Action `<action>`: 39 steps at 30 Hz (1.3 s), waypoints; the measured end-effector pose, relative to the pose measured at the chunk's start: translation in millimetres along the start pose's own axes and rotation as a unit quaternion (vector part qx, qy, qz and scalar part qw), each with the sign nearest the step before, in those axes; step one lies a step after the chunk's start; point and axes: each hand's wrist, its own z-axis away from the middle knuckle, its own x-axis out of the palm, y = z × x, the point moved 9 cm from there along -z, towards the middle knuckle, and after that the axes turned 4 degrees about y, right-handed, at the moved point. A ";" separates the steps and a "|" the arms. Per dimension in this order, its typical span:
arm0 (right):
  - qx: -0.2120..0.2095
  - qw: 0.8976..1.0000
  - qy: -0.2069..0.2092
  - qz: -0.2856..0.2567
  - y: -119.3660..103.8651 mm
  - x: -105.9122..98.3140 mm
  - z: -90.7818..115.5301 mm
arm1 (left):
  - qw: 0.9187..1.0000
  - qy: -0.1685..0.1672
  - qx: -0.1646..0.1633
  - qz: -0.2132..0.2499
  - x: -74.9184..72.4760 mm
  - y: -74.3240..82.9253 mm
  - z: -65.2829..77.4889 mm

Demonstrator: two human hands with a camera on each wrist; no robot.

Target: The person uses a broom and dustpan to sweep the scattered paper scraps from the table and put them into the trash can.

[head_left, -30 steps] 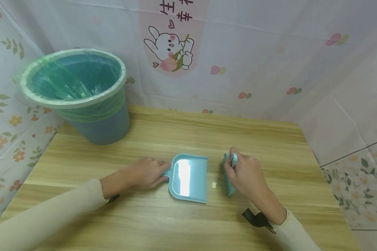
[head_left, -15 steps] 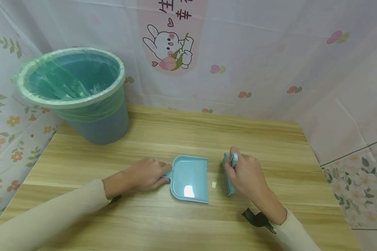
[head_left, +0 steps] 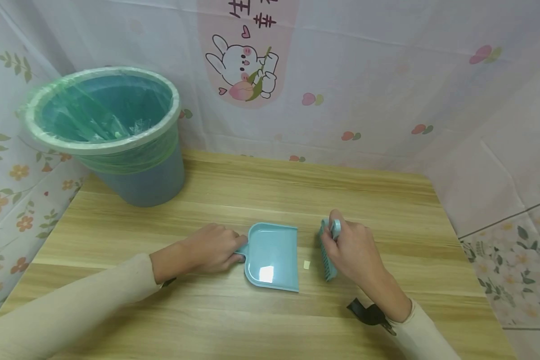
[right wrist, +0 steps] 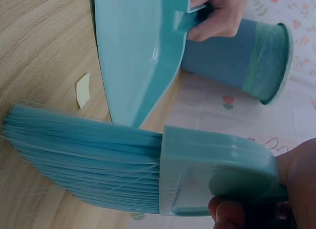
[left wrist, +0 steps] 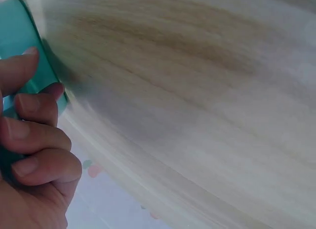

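My left hand [head_left: 217,248] grips the short handle of a light blue dustpan [head_left: 273,255], which lies on the table with its flat front edge facing right. In the left wrist view, curled fingers [left wrist: 47,165] wrap the blue-green handle. My right hand [head_left: 352,247] holds a matching hand brush [head_left: 327,255] by its handle, bristles down on the wood. Between the dustpan's lip and the brush lies a small pale yellow scrap [head_left: 306,265]. The right wrist view shows the bristles [right wrist: 84,155] fanned out beside that scrap. The dustpan's pan holds nothing but a bright reflection.
A blue-grey bin [head_left: 139,180] with a green plastic liner stands at the table's back left. The wood-grain table [head_left: 252,325] ends against a printed cloth [head_left: 369,75] with a rabbit picture behind it. Black straps circle both wrists.
The dustpan and left hand have shifted very slightly right, and the reflection in the pan has shrunk and moved toward its near side. Brush, right hand and scrap stay in place.
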 end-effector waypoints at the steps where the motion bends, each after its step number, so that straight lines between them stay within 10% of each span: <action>1: 0.001 1.000 -0.001 0.000 0.0 0.1 0.1 | 1.000 -0.003 -0.002 -0.001 -0.2 0.1 -0.2; 26: -0.033 0.991 -0.087 0.098 -41.6 50.1 -14.2 | 1.000 -0.005 0.002 -0.010 -0.2 -0.8 -2.7; 39: -0.020 0.996 -0.064 0.055 -62.4 57.0 -28.3 | 1.000 -0.004 0.006 -0.006 0.0 -0.6 -0.8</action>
